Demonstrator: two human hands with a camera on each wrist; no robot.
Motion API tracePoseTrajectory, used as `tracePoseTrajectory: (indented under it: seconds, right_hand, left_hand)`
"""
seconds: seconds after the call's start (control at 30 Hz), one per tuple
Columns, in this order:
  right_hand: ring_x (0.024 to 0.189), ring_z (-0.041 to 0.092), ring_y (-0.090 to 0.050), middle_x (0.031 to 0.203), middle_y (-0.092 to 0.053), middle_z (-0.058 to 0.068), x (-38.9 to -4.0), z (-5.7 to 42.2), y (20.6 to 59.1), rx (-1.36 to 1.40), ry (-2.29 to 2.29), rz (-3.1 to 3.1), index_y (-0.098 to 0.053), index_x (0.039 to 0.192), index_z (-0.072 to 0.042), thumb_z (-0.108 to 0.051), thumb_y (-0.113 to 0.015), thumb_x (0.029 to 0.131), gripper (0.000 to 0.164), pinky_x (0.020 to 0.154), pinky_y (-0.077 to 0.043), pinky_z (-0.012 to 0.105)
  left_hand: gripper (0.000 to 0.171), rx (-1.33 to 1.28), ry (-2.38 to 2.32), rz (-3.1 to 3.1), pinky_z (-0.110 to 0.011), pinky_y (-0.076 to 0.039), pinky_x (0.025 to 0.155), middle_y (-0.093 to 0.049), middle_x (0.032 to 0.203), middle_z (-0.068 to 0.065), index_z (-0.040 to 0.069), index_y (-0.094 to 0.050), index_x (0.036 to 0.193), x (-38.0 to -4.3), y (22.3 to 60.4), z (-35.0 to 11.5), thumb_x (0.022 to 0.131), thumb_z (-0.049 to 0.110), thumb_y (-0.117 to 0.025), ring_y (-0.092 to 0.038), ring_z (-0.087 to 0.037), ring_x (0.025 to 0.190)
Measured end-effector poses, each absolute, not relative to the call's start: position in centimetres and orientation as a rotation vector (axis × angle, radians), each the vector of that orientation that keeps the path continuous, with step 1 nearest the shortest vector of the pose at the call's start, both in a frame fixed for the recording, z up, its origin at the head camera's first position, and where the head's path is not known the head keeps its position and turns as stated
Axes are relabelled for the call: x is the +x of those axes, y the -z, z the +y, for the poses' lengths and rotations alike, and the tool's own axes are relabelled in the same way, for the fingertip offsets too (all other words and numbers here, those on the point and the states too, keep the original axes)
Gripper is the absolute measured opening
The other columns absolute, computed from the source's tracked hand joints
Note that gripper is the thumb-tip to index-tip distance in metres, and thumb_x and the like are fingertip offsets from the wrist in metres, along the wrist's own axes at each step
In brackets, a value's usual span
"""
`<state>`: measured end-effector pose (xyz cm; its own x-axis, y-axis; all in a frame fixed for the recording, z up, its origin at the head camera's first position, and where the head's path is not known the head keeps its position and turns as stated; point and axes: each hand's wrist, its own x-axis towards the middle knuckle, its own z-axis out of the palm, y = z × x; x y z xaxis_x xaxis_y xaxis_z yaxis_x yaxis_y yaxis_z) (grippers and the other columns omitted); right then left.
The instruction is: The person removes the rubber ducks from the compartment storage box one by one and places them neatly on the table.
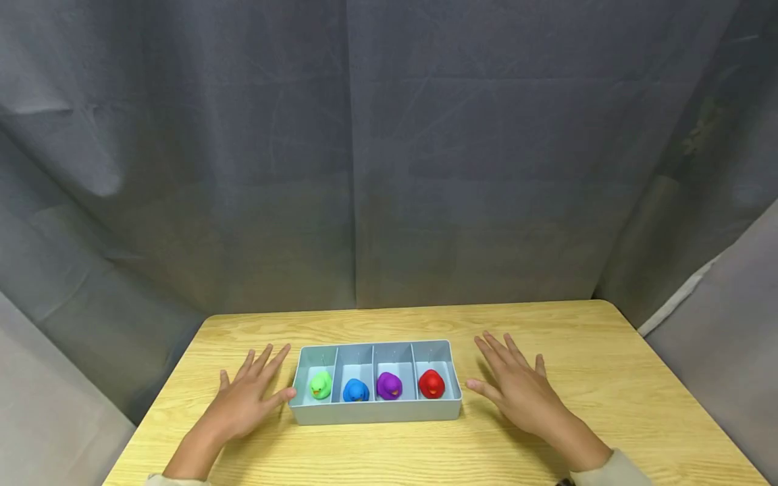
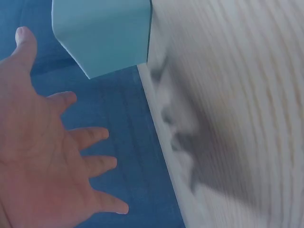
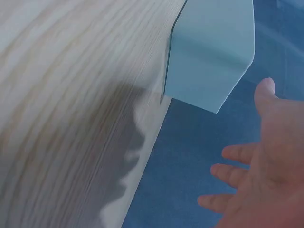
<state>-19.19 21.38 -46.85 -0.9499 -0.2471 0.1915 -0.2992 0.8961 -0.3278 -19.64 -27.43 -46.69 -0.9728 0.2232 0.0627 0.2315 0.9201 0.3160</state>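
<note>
Grey cloth (image 1: 474, 169) hangs behind the counter (image 1: 638, 391); near its far edge, between the side edges, sits a divided tray (image 1: 377, 412), its four ducks (image 1: 389, 386) one per compartment, presumably to keep colours apart. Left hand (image 1: 244, 398) and right hand (image 1: 524, 396) flank it, fingers wide, holding nothing

Left sleeve (image 1: 176, 481): pale beige-grey cloth, only a thin edge showing, between seven and eight o'clock.
Right sleeve (image 1: 610, 470): similar pale, plain cloth, more of it visible, between four and five o'clock.
Dark piece (image 1: 565, 482): small, blackish, beside that sleeve near five o'clock; cropped, so hard to identify.
Left hand (image 1: 246, 398): bare, rounded fingertips.
Right hand (image 1: 519, 391): bare, likewise.
</note>
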Motion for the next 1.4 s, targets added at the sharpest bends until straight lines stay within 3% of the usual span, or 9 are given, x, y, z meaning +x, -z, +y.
tracePoseTrajectory:
  seconds: [0.5, 0.93, 1.23, 1.4]
  right_hand:
    - [0.155, 0.044, -0.021, 0.167, -0.032, 0.009, -19.4, 19.8, 46.7, 0.472, -0.586, -2.911, -0.036, 0.162, -0.015, -0.057, -0.058, 0.101, 0.077, 0.104, -0.014, 0.086]
    - [0.155, 0.042, -0.021, 0.167, -0.033, 0.006, -19.4, 18.2, 47.0, 0.529, -0.63, -2.898, -0.035, 0.162, -0.017, -0.055, -0.058, 0.101, 0.075, 0.107, -0.017, 0.083]
    - [0.155, 0.04, -0.02, 0.168, -0.031, 0.002, -19.4, 17.5, 47.2, 0.56, -0.668, -2.907, -0.037, 0.161, -0.014, -0.051, -0.06, 0.102, 0.074, 0.108, -0.018, 0.082]
    - [0.155, 0.039, -0.021, 0.168, -0.032, 0.002, -19.5, 17.2, 47.3, 0.587, -0.683, -2.914, -0.037, 0.161, -0.014, -0.05, -0.06, 0.102, 0.073, 0.108, -0.019, 0.081]
  left_hand:
    - [0.081, -0.417, 0.549, -3.086, -0.087, -0.004, 0.104, -0.02, 0.171, -0.011, 0.035, -0.017, 0.166, -20.0, 47.3, -26.1, 0.1, 0.065, -0.053, -0.015, -0.051, 0.153]
    - [0.089, -0.472, 0.662, -3.138, -0.085, -0.007, 0.107, -0.016, 0.172, 0.0, 0.028, -0.012, 0.168, -20.1, 48.1, -25.4, 0.099, 0.066, -0.053, -0.016, -0.045, 0.155]
    - [0.095, -0.464, 0.808, -3.189, -0.081, -0.011, 0.111, -0.02, 0.17, -0.015, 0.022, -0.006, 0.168, -20.3, 48.0, -25.3, 0.099, 0.066, -0.053, -0.023, -0.046, 0.153]
    - [0.095, -0.485, 0.951, -3.194, -0.07, -0.026, 0.115, -0.021, 0.169, -0.02, 0.022, 0.0, 0.168, -20.4, 48.2, -25.2, 0.101, 0.061, -0.055, -0.031, -0.048, 0.149]
